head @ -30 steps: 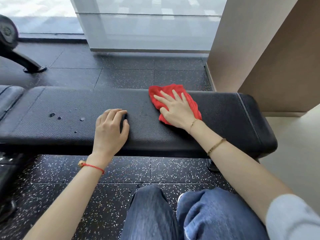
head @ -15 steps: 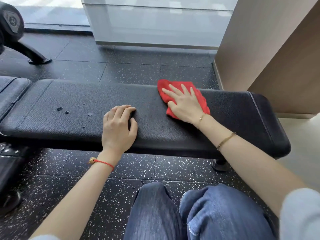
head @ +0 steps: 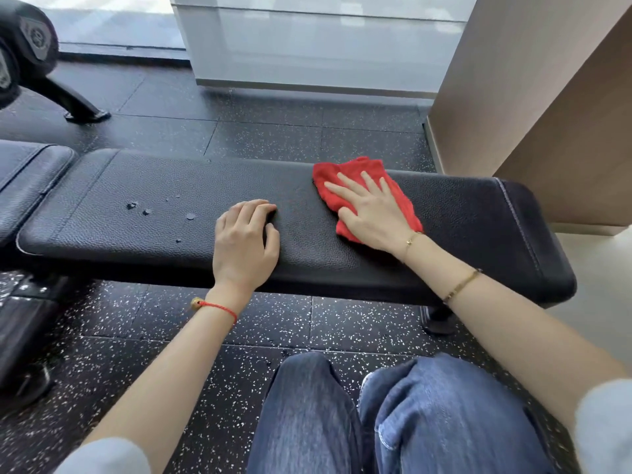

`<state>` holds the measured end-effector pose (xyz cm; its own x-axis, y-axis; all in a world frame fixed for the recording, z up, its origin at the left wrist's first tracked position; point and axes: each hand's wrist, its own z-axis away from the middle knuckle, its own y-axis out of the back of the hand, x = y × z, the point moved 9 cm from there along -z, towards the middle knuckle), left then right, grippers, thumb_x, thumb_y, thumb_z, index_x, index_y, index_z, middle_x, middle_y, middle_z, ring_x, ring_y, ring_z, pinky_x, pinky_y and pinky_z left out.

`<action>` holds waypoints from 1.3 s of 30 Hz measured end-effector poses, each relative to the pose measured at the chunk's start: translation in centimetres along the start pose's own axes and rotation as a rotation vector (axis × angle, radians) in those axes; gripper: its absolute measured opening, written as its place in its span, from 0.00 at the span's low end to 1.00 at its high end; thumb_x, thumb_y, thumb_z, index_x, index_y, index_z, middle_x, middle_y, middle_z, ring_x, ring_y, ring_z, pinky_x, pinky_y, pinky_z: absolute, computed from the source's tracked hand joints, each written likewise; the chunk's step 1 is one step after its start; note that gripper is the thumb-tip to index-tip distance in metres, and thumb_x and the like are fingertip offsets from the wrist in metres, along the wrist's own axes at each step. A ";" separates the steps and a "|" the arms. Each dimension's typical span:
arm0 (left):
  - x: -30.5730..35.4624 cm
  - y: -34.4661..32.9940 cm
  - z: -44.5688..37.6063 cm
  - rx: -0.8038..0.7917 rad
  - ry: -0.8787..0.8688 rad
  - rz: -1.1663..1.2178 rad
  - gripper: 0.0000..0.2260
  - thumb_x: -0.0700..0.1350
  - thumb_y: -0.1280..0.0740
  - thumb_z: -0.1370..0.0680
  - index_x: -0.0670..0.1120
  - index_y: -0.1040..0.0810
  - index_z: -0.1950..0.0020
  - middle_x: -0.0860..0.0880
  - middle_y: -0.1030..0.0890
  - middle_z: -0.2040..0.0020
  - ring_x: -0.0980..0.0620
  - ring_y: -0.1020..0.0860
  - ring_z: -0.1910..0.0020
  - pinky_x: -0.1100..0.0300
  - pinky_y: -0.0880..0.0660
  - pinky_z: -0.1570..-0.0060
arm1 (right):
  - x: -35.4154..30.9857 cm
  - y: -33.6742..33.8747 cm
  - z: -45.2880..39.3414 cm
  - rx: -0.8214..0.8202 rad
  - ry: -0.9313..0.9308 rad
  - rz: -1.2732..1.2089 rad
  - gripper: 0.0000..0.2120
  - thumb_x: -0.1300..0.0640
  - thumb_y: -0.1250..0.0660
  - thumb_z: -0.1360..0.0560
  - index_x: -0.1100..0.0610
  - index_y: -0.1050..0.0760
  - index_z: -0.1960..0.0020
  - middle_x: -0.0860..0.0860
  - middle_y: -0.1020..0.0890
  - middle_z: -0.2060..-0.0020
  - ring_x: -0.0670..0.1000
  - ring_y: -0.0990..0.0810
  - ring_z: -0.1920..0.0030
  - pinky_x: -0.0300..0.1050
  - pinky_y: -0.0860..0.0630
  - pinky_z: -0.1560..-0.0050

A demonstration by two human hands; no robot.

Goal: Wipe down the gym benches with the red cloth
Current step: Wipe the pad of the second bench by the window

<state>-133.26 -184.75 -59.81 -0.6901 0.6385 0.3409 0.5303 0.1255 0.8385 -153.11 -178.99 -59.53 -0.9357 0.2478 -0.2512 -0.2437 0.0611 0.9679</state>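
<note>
A black padded gym bench (head: 478,227) runs across the view in front of my knees. My right hand (head: 372,213) presses flat, fingers spread, on the crumpled red cloth (head: 349,172) on the bench's far right-of-centre part. My left hand (head: 244,241) rests on the bench's near middle with its fingers curled under, holding nothing. Several water drops (head: 147,210) sit on the pad to the left of my left hand.
A second black pad (head: 27,176) adjoins the bench at the left. A machine's black leg (head: 75,100) stands on the speckled rubber floor at the far left. A beige wall (head: 533,97) and a glass partition (head: 307,42) close off the back and right.
The view has shifted so the bench sits further right and lower in frame. Both hands keep the same places on the pad; the cloth has hardly moved.
</note>
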 end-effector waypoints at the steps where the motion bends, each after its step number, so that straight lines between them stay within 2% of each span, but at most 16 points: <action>1: -0.1 0.0 0.0 -0.002 0.001 0.001 0.15 0.46 0.41 0.22 0.47 0.22 0.38 0.51 0.21 0.37 0.46 0.27 0.35 0.49 0.33 0.32 | -1.0 -0.3 -0.5 0.001 0.003 0.004 0.26 0.50 0.44 0.20 0.40 0.43 0.23 0.43 0.45 0.22 0.56 0.52 0.21 0.58 0.59 0.23; 5: -0.1 0.0 -0.1 0.009 -0.015 -0.001 0.15 0.46 0.40 0.23 0.48 0.22 0.38 0.51 0.21 0.38 0.46 0.26 0.36 0.49 0.33 0.33 | -5.4 -1.7 1.7 -0.014 0.203 0.013 0.27 0.50 0.43 0.21 0.40 0.43 0.23 0.42 0.44 0.22 0.56 0.52 0.21 0.59 0.59 0.23; 8: -0.2 0.0 -0.1 0.018 -0.026 0.002 0.15 0.46 0.40 0.23 0.47 0.22 0.38 0.51 0.21 0.38 0.46 0.26 0.37 0.50 0.33 0.34 | -4.6 -1.6 4.8 -0.031 0.296 0.014 0.28 0.50 0.44 0.23 0.40 0.43 0.23 0.41 0.44 0.22 0.54 0.52 0.21 0.57 0.58 0.22; 12: -0.3 -0.2 -0.1 0.019 -0.025 -0.002 0.15 0.47 0.40 0.23 0.48 0.23 0.38 0.51 0.21 0.38 0.47 0.26 0.36 0.50 0.33 0.33 | 0.3 -0.2 4.3 0.014 0.147 -0.014 0.29 0.48 0.45 0.25 0.40 0.40 0.24 0.42 0.41 0.23 0.55 0.48 0.21 0.56 0.57 0.22; 16: -0.3 -0.3 0.0 0.013 -0.026 -0.027 0.15 0.48 0.40 0.23 0.48 0.23 0.38 0.51 0.22 0.37 0.47 0.27 0.36 0.50 0.33 0.34 | 2.8 0.2 -1.1 0.023 -0.079 0.010 0.26 0.47 0.44 0.21 0.38 0.42 0.24 0.43 0.44 0.22 0.56 0.50 0.21 0.57 0.59 0.23; 20: -0.3 -0.4 -0.1 0.002 -0.024 -0.045 0.15 0.48 0.40 0.23 0.48 0.24 0.38 0.51 0.22 0.37 0.47 0.27 0.36 0.50 0.33 0.34 | -1.5 -0.9 -3.8 -0.009 -0.019 0.008 0.26 0.46 0.45 0.20 0.39 0.44 0.23 0.43 0.45 0.21 0.56 0.51 0.21 0.58 0.59 0.23; 23: -0.2 -0.3 -0.2 0.001 -0.026 -0.044 0.15 0.47 0.40 0.24 0.48 0.24 0.38 0.51 0.22 0.37 0.46 0.26 0.36 0.49 0.33 0.34 | -4.8 -1.5 -0.8 -0.019 0.158 0.013 0.27 0.48 0.43 0.21 0.39 0.43 0.23 0.42 0.44 0.22 0.56 0.51 0.21 0.58 0.58 0.23; 26: -0.2 -0.2 -0.1 0.002 -0.028 -0.036 0.15 0.47 0.39 0.24 0.48 0.24 0.38 0.51 0.22 0.37 0.46 0.26 0.36 0.49 0.33 0.34 | -4.6 -1.5 3.5 -0.018 0.268 0.009 0.28 0.47 0.43 0.23 0.39 0.42 0.24 0.42 0.42 0.22 0.55 0.48 0.21 0.58 0.55 0.23; 28: -0.3 -0.2 -0.1 -0.002 -0.027 -0.033 0.15 0.47 0.39 0.23 0.48 0.23 0.38 0.51 0.22 0.37 0.46 0.26 0.36 0.49 0.33 0.33 | -1.8 -0.8 4.4 0.009 0.208 0.000 0.28 0.47 0.43 0.24 0.39 0.41 0.24 0.42 0.41 0.23 0.54 0.47 0.21 0.56 0.55 0.23; 31: -0.2 -0.2 0.0 -0.006 -0.021 -0.031 0.15 0.47 0.40 0.23 0.47 0.23 0.38 0.51 0.22 0.37 0.47 0.27 0.35 0.50 0.33 0.33 | 3.6 0.4 2.7 0.041 -0.013 0.003 0.27 0.49 0.41 0.22 0.39 0.41 0.24 0.43 0.42 0.22 0.54 0.48 0.21 0.56 0.57 0.22; 34: -0.1 -0.2 0.0 -0.014 -0.019 -0.034 0.15 0.47 0.40 0.23 0.48 0.24 0.37 0.51 0.22 0.36 0.47 0.27 0.35 0.50 0.34 0.33 | 4.9 0.8 -0.6 0.051 -0.157 0.017 0.25 0.47 0.44 0.21 0.38 0.42 0.24 0.43 0.43 0.22 0.56 0.49 0.21 0.57 0.58 0.23; 36: -0.1 -0.3 0.0 -0.022 -0.017 -0.032 0.15 0.47 0.40 0.23 0.48 0.24 0.37 0.51 0.23 0.36 0.47 0.28 0.35 0.50 0.34 0.33 | 3.2 0.3 -2.2 0.046 -0.158 0.015 0.26 0.46 0.45 0.21 0.38 0.43 0.24 0.43 0.44 0.22 0.57 0.49 0.21 0.58 0.58 0.23; 39: -0.1 -0.2 0.0 -0.025 -0.021 -0.036 0.16 0.48 0.40 0.23 0.48 0.24 0.37 0.52 0.23 0.36 0.47 0.28 0.35 0.51 0.34 0.33 | -0.9 -0.7 -2.1 0.020 -0.043 0.018 0.27 0.47 0.45 0.21 0.39 0.44 0.23 0.43 0.45 0.21 0.56 0.50 0.21 0.58 0.58 0.23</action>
<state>-133.32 -184.83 -60.00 -0.6979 0.6498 0.3011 0.4922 0.1299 0.8607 -152.60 -181.27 -59.99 -0.9278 0.2904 -0.2341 -0.2216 0.0760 0.9722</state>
